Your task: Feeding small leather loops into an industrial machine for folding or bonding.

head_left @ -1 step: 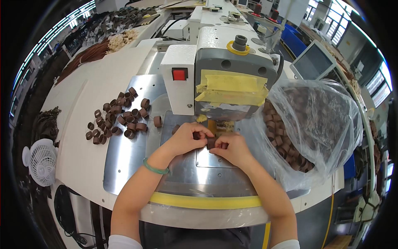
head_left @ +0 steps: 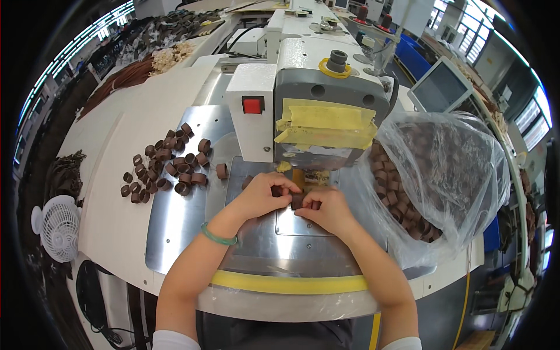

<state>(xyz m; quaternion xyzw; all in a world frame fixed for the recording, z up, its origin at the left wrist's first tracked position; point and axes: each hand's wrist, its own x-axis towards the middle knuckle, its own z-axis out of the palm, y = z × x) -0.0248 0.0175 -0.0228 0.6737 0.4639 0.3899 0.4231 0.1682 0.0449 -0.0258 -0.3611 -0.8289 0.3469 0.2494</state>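
Note:
Just under the head of a sewing machine (head_left: pixel 326 116), both my hands meet over the metal plate (head_left: pixel 256 248). Between them is a small dark brown fabric loop (head_left: pixel 298 201), largely covered by fingers. My left hand (head_left: pixel 269 193), with a green bangle on its wrist, is closed in a pinch at the loop's left side. My right hand (head_left: pixel 326 207) pinches its right side, thumb and fingers together. Another brown loop (head_left: pixel 247 181) lies partly hidden behind my left hand. Several more brown loops (head_left: pixel 184 167) are scattered in a pile to the left.
A clear plastic bag (head_left: pixel 449 192) full of brown loops stands on the right. Yellow tape (head_left: pixel 289 283) runs along the table's front edge. A white fan (head_left: pixel 60 228) is at the far left, and a screen (head_left: pixel 441 85) stands behind the bag. A red switch (head_left: pixel 252 104) sits on the machine.

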